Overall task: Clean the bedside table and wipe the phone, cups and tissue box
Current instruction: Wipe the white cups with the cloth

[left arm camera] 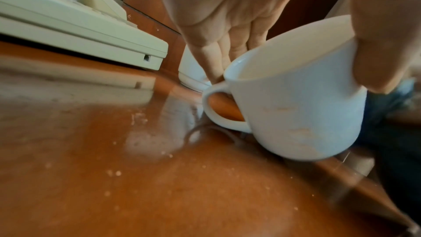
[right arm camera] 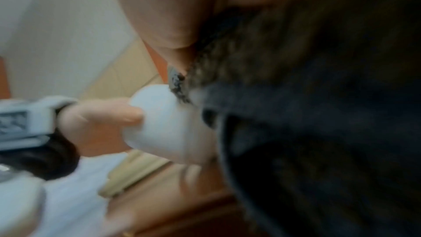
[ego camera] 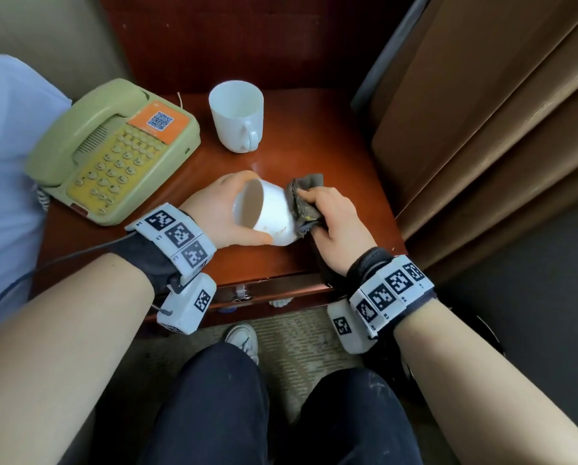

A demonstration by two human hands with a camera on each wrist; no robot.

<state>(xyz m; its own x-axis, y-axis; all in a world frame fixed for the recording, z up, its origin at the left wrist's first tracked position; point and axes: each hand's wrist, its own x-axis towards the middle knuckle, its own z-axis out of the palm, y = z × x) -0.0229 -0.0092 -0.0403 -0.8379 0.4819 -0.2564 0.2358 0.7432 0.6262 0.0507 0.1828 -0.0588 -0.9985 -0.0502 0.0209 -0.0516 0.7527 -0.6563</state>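
Note:
My left hand (ego camera: 223, 213) grips a white cup (ego camera: 270, 213) by its rim, tilted on its side above the red-brown bedside table (ego camera: 331, 156). The left wrist view shows that cup (left arm camera: 300, 107) with its handle toward the table and faint smudges on its side. My right hand (ego camera: 334, 226) grips a dark grey cloth (ego camera: 302, 203) and presses it against the cup's base. In the blurred right wrist view the cloth (right arm camera: 318, 114) covers the cup (right arm camera: 168, 129) from the right. A second white cup (ego camera: 237, 115) stands upright at the back. A pale green phone (ego camera: 113, 152) sits at the left.
Brown curtains (ego camera: 482, 129) hang close on the right of the table. A bed with white sheets (ego camera: 6, 162) lies at the left. Crumbs and a dusty film speckle the table surface (left arm camera: 136, 168). My knees and a shoe (ego camera: 244, 337) are below the table's front edge.

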